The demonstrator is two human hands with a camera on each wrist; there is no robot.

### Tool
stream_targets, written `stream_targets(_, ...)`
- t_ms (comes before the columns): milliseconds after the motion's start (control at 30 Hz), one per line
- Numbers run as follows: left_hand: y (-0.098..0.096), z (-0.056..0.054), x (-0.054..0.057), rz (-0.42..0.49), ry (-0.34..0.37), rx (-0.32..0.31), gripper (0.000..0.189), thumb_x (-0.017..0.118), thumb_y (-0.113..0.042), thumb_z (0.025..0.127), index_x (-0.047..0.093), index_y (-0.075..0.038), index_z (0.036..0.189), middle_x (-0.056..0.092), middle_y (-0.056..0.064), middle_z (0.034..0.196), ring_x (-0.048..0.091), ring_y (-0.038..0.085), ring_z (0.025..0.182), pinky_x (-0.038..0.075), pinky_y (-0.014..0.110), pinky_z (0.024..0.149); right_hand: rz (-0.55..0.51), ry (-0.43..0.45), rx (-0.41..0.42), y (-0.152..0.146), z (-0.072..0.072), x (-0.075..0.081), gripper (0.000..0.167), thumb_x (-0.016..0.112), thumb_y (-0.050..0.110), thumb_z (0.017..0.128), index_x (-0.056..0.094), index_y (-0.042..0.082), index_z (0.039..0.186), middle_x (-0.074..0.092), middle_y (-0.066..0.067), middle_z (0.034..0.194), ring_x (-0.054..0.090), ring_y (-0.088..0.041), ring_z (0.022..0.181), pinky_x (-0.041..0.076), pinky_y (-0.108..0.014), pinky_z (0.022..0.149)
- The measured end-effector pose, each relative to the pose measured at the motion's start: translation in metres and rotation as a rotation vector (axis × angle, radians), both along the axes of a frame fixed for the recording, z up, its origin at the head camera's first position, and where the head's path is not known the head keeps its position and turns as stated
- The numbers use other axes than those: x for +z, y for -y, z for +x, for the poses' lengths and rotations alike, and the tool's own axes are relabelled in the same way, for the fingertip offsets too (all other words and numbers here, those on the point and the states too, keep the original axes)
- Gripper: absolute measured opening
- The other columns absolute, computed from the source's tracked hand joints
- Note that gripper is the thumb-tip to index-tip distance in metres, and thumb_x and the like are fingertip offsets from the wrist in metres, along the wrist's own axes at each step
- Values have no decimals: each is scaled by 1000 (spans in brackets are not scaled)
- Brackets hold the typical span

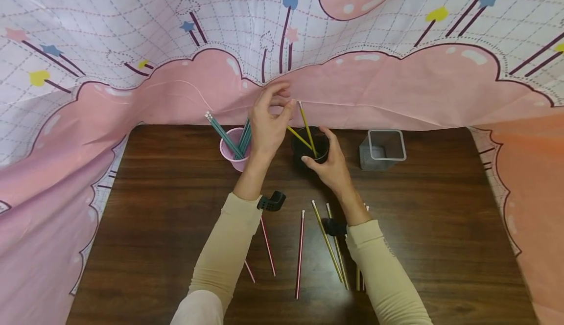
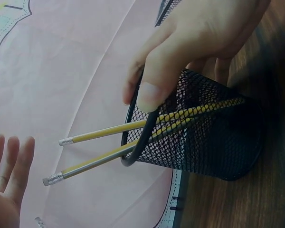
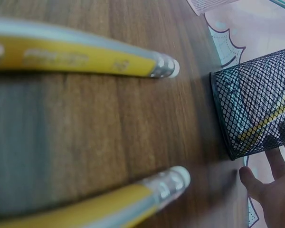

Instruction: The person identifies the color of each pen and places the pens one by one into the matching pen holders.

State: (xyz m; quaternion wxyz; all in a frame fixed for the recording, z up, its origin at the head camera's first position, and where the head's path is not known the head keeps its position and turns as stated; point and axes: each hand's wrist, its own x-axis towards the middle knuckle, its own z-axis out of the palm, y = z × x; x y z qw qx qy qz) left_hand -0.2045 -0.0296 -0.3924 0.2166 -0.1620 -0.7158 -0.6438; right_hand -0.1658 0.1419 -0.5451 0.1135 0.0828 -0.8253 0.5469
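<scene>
A black mesh pencil cup (image 1: 299,157) stands on the table, with two yellow pencils (image 2: 104,129) leaning inside it, eraser ends up. My right hand (image 1: 331,164) holds the cup by its rim, thumb on the near side and fingers on the far side; the left wrist view shows this hand (image 2: 194,38) over the mesh. To the left of the cup's mouth, my left hand (image 1: 270,127) is raised near the pencils' eraser ends. Its fingers (image 2: 23,164) are loosely extended in the left wrist view, and nothing is seen in them.
A pink cup (image 1: 226,154) with several teal pencils (image 1: 224,135) stands left. A clear-rimmed mesh container (image 1: 382,157) is at right. Red pencils (image 1: 300,256) and yellow pencils (image 1: 327,242) lie on the wooden table (image 1: 440,227). Patterned cloth (image 1: 374,90) hangs behind.
</scene>
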Motion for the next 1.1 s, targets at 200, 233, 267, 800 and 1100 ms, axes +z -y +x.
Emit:
stream_targets(200, 3, -5, -25, -41, 76, -25, 32, 70, 3, 88, 65, 4, 120, 68, 20, 101, 70, 30, 83, 58, 31, 68, 49, 10, -1, -1, 0, 3, 89, 85, 21, 78, 34, 12, 151, 43, -13, 149, 43, -32, 135, 31, -46, 113)
stream_targets(233, 4, -4, -28, -60, 84, -32, 32, 71, 1, 88, 65, 2, 120, 69, 19, 101, 70, 27, 83, 58, 33, 70, 64, 16, -3, -1, 0, 4, 90, 85, 23, 78, 34, 12, 152, 42, -13, 149, 42, -31, 136, 31, -45, 113)
stream_targets(267, 5, -2, -30, -80, 90, -39, 33, 71, -2, 89, 65, 0, 121, 69, 16, 101, 70, 25, 84, 57, 34, 72, 81, 21, -4, -1, 0, 5, 91, 85, 24, 78, 33, 12, 152, 41, -12, 150, 41, -30, 137, 30, -45, 114)
stream_targets(800, 21, 27, -59, -135, 154, -68, 46, 78, -10, 86, 62, -7, 129, 68, 13, 101, 69, 24, 87, 59, 38, 72, 160, 115, 8, -8, 8, 16, 116, 90, 27, 74, 14, 15, 160, 23, -9, 163, 24, -29, 148, 23, -49, 118)
stream_targets(1100, 23, 34, -71, -205, 187, -37, 46, 79, -15, 86, 63, -8, 128, 68, 9, 102, 70, 18, 87, 58, 26, 73, 157, 121, 0, -12, 14, 16, 112, 89, 33, 74, 18, 13, 159, 34, -16, 156, 37, -33, 140, 30, -50, 114)
